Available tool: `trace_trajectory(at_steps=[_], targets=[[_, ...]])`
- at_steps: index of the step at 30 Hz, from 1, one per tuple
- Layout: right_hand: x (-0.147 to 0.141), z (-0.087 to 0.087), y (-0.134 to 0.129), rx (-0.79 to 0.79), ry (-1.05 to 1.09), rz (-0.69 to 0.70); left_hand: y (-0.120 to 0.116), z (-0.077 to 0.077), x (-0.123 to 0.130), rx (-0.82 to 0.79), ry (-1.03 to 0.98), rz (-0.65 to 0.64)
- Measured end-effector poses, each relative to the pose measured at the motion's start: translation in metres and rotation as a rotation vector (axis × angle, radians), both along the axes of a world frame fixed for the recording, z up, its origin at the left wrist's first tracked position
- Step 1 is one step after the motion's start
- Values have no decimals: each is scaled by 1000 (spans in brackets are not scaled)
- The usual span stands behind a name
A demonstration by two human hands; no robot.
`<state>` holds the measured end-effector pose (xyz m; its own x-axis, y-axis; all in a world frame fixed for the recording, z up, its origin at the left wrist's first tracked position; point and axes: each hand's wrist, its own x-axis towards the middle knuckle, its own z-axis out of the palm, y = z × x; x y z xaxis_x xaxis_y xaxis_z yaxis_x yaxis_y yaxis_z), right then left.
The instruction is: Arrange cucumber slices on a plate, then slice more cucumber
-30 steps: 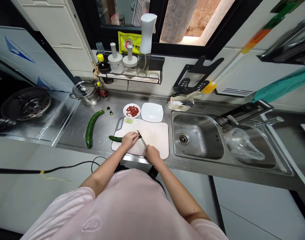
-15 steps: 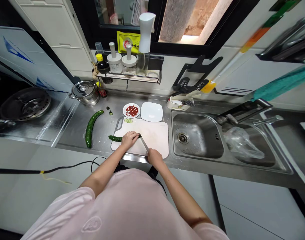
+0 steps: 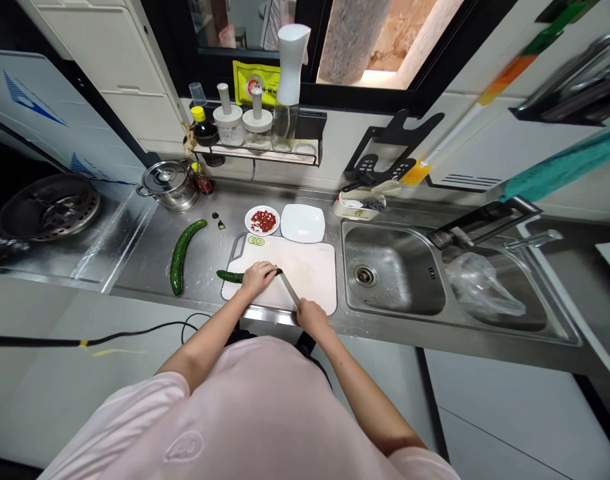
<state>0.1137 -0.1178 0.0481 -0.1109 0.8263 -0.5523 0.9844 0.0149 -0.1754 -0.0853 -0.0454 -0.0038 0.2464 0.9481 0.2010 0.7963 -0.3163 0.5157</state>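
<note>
My left hand (image 3: 259,277) is closed over a dark green cucumber (image 3: 229,276) that lies across the white cutting board (image 3: 309,273). The cucumber's middle is hidden under my fingers. In my right hand (image 3: 312,316) is the handle of a knife (image 3: 289,289), its blade angled up and left to the cucumber's right end by my left fingertips. A few pale cucumber slices (image 3: 256,241) lie at the board's upper left. A second, curved cucumber (image 3: 183,259) rests on the steel counter left of the board, with small cut-off ends (image 3: 221,225) nearby.
Behind the board stand a plate of chopped red pieces (image 3: 263,221) and a white plate (image 3: 303,223). A lidded pot (image 3: 169,185) is at the back left. To the right is a steel sink (image 3: 392,267); a plastic bag (image 3: 479,283) lies in the second basin.
Very little differs. My right hand and the knife handle have shifted very slightly; my left hand keeps its place on the cucumber. The whole view has moved a touch.
</note>
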Motion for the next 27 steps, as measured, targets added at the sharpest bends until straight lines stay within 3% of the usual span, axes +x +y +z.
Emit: trace_trajectory(at_steps=[19,27], targets=[[25,12,3,286,-94,-18,-4,5,-3,9,-28,92],[26,10,2,323,-94,15,5,23,1,4,-116,111]])
